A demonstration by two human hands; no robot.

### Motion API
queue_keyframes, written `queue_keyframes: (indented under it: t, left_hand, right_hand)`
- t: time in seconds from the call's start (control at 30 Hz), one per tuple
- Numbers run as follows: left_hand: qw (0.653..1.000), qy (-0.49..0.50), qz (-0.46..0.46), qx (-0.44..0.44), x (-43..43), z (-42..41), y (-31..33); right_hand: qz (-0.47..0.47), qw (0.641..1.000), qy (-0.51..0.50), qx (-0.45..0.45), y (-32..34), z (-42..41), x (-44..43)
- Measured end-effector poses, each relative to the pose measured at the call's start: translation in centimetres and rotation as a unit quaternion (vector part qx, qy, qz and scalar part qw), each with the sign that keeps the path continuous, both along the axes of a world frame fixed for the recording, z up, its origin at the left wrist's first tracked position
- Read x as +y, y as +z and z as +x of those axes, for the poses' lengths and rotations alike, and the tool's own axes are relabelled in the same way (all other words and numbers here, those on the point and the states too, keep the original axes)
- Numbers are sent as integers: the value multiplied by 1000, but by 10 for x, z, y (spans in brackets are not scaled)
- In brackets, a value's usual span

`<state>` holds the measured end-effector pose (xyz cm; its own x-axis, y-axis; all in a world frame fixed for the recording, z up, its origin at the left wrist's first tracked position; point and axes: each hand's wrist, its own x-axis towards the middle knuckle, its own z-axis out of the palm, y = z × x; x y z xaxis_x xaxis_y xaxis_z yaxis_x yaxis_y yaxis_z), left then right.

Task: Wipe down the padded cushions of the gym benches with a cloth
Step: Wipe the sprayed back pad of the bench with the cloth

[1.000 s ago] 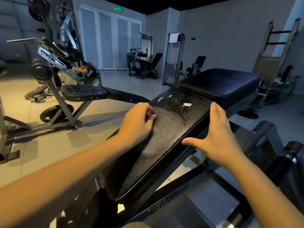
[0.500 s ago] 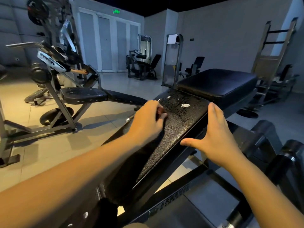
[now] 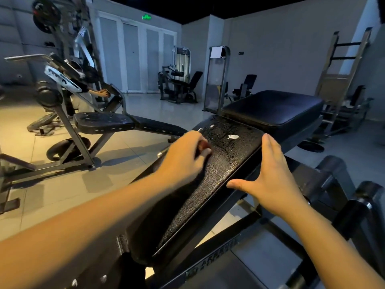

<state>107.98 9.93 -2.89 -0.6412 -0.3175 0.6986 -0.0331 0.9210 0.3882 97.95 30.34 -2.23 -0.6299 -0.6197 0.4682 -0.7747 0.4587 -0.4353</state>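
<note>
Your left hand's grip is curled shut around a small dark reddish cloth, pressed onto the black textured cushion near its left edge, though blur hides the cloth's shape. Your right hand lies open and flat, fingers together and thumb spread, against the cushion's right edge. Wet droplets and a white smear sit on the cushion's far end, just below the thicker seat pad.

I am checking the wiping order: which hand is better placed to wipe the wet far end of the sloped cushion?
The left hand: it is closed on something reddish, likely the cloth, on the cushion. The right hand is open at its edge.
</note>
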Motion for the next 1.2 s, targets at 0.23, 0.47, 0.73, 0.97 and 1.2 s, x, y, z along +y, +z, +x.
queue_keyframes:
  t: [0.23,0.47,0.73,0.97,1.2]
  left_hand:
    - [999,1,-49,-14,-31,0,-6]
    - [998,57,37,-3,-16,-34,16]
    - [998,42,-18,-36,-36,-6,2]
    - [995,77,66,-6,-41,-50,33]
    - [993,-85,-78,-4,-1,-27,17]
  right_hand:
    - [2,1000,4,-5,-1,0,1]
    - [16,1000,2,-6,2,2,1]
    - [12,1000,13,-5,-1,0,3]
    - [8,1000,15,-2,0,-2,4]
    - [4,1000,17,6,-1,-5,4]
